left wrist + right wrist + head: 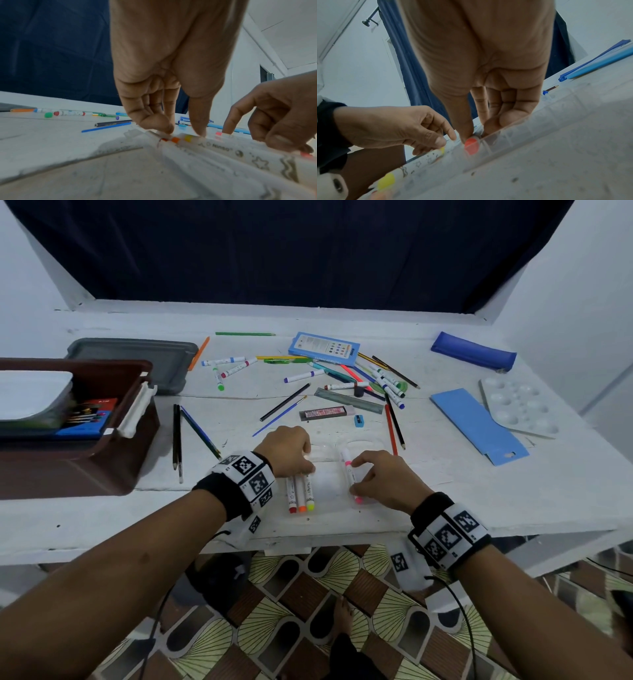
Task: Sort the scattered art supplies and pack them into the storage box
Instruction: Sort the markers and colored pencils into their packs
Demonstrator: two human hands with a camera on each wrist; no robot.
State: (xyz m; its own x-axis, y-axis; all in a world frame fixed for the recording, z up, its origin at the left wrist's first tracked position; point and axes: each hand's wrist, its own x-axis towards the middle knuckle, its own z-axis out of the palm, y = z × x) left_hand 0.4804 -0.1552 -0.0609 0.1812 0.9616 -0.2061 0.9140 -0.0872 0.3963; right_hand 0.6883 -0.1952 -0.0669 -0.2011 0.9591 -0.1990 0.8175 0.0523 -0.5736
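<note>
Left hand (287,451): fingers press three markers (301,494) flat in the clear tray (329,484).
Right hand (383,479): pinches pink marker (350,470), tray's right side.
Tray: near desk (445,491) front edge.
Storage box (113,460): far left, apart.

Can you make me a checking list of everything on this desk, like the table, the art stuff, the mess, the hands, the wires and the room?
Surface: white table, scuffed.
Job's things: red, orange and yellow markers lie side by side in a clear tray; pink marker on its right side; brown storage box at left, partly filled.
Clutter: loose pens and pencils, ruler, sharpener, blue pouch, paint palette.
Hands: left hand presses the three markers; right hand pinches the pink marker.
Cables: black wires hang from the wristbands.
Surroundings: dark blue curtain, patterned floor.
</note>
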